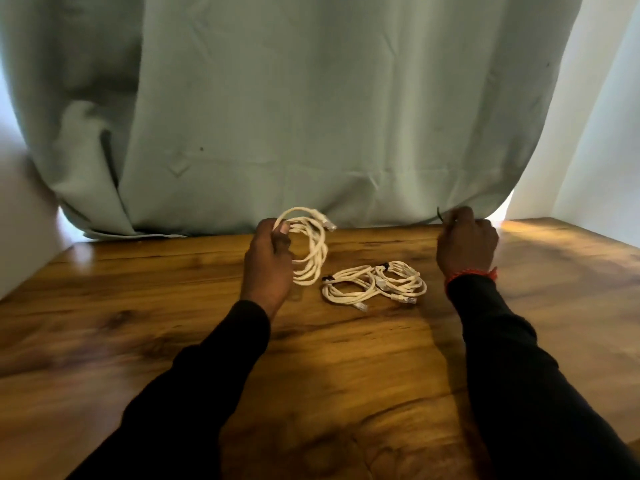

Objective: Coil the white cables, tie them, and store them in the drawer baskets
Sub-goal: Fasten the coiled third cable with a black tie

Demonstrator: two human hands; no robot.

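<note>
My left hand [268,258] grips a coiled white cable [313,247] and holds it upright above the wooden table [173,323]; one clear plug sticks out at the coil's top right. Two more white coils lie flat between my hands: one [348,289] and, touching it on the right, another [401,280]. Each has a small dark tie on it. My right hand [465,244] is closed near the table's far edge, pinching a thin dark tie [439,214] that pokes up from the fingers.
A pale green curtain [311,116] hangs right behind the table's far edge. White walls [602,133] stand on both sides. No drawer or basket is in view.
</note>
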